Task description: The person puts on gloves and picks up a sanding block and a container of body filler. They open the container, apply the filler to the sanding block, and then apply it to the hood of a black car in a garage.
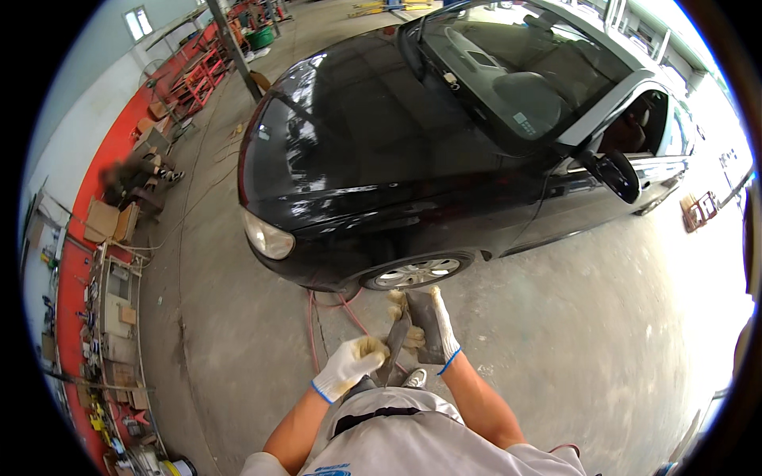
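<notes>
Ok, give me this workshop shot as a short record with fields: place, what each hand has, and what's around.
Place: garage with concrete floor
Left hand: gloved, gripping a narrow flat blade tool
Right hand: gloved, holding a dark flat board
Car: black, straight ahead, front wheel nearest the hands
Hose: red, on the floor under the bumper
Left wall: red shelves crowded with parts
</notes>
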`<state>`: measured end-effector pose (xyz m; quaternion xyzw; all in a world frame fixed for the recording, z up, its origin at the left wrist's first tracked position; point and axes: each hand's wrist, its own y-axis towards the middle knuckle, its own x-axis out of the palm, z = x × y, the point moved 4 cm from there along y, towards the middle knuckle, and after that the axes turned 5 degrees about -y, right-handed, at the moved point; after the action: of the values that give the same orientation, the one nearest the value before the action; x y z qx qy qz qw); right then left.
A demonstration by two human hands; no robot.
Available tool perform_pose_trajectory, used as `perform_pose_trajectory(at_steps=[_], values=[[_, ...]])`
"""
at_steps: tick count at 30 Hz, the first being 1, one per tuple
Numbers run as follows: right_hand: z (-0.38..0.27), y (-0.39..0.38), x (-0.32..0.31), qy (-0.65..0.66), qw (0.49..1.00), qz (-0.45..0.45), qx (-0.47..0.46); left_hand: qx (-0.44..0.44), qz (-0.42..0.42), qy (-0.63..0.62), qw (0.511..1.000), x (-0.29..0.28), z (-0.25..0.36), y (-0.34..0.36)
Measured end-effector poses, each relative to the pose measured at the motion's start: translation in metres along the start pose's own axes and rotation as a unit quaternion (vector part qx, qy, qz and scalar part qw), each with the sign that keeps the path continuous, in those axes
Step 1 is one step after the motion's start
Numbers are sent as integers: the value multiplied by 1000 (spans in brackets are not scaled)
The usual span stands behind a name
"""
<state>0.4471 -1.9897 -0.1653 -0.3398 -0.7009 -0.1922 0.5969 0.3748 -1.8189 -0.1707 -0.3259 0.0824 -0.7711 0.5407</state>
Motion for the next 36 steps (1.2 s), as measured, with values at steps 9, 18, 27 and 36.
perform_pose_trajectory(at_steps=[9, 18, 27, 36], values=[[-13, 0, -25, -66, 996, 46, 37, 147, 154, 82, 974, -1, 31, 2], [-12, -16, -9, -100, 987, 123, 13, 215, 248, 101, 939, -18, 47, -3], [23, 8, 23, 101, 994, 6, 46, 347, 365, 386, 773, -2, 79, -20], [53, 30, 49, -284, 946, 158, 13, 272, 435, 379, 770, -22, 68, -56]])
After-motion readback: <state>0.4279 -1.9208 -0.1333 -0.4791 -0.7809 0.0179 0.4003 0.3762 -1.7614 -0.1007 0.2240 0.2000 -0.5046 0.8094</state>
